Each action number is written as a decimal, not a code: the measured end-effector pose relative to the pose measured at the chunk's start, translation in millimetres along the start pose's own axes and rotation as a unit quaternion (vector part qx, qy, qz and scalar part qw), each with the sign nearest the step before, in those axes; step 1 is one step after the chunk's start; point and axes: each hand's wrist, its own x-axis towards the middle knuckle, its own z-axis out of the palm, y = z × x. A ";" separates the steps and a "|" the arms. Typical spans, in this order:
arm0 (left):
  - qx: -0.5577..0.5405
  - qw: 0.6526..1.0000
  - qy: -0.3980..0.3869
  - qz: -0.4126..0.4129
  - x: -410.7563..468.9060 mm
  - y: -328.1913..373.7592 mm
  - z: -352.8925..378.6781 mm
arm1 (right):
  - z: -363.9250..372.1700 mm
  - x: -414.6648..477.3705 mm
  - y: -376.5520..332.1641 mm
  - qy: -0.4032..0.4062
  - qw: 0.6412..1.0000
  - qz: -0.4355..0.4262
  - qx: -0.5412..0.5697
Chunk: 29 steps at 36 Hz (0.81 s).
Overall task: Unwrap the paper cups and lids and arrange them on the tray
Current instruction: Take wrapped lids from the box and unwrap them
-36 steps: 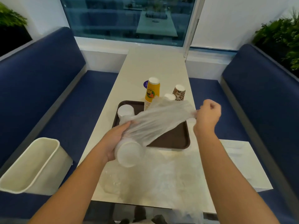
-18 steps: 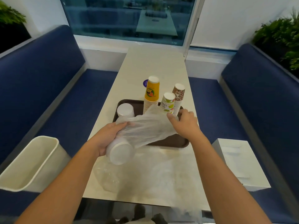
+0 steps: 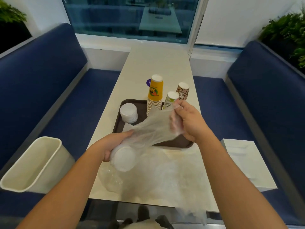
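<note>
We see the left hand [image 3: 112, 144] curled round the wrapped lid stack [image 3: 123, 158]; the right hand [image 3: 189, 121], raised, pinches its plastic wrap [image 3: 153, 128].

One wide-angle view, worn on the person's head, looks forward and steeply down along a pale surface [image 3: 156, 66] toward a window [image 3: 132, 19]. The left hand [image 3: 112, 144] and right hand [image 3: 189, 123] sit close below the lens, mid-frame.
</note>
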 end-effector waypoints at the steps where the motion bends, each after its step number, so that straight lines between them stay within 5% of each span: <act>1: -0.005 1.000 0.002 -0.002 0.2 0.2 1.0 | -1.7 -2.4 -2.0 -0.024 0.999 0.038 -0.003; 6: -0.036 0.999 -0.009 0.007 2.2 4.5 10.9 | -4.8 -13.0 5.6 -0.108 0.979 0.165 0.053; 8: -0.048 0.999 -0.014 0.011 1.2 7.1 17.2 | -4.6 -12.2 10.8 -0.145 0.970 0.192 -0.020; 10: -0.046 0.999 -0.013 0.014 0.3 9.8 22.4 | -0.9 -12.0 15.3 -0.135 0.949 0.121 -0.258; 12: -0.042 0.999 -0.016 0.023 -0.9 12.3 30.2 | 1.1 -11.2 22.6 -0.129 0.863 -0.032 -0.487; 14: -0.031 0.999 -0.024 0.025 -4.4 14.1 40.3 | 3.2 -15.5 26.2 -0.103 0.824 -0.123 -0.543; 16: -0.025 0.998 -0.041 0.027 -7.8 15.6 48.3 | -2.0 -14.8 31.1 -0.034 0.872 -0.136 -0.470; 19: -0.024 0.994 -0.102 0.022 -6.1 11.0 50.6 | -3.0 -10.6 26.9 0.081 0.982 -0.009 -0.173; 21: -0.032 0.987 -0.155 0.029 -3.8 0.5 47.6 | -9.6 -5.6 25.0 0.110 0.992 0.067 0.004; 23: -0.004 0.978 -0.208 0.031 -2.0 -11.3 46.1 | -22.0 -2.6 27.5 0.095 0.986 0.118 0.066; 25: 0.078 0.963 -0.253 0.043 -5.3 -18.6 48.8 | -32.7 -1.1 32.3 0.081 0.986 0.132 0.061; 29: 0.124 0.970 -0.203 0.057 -3.7 -25.8 61.9 | -44.1 -7.9 38.2 0.081 0.986 0.140 0.041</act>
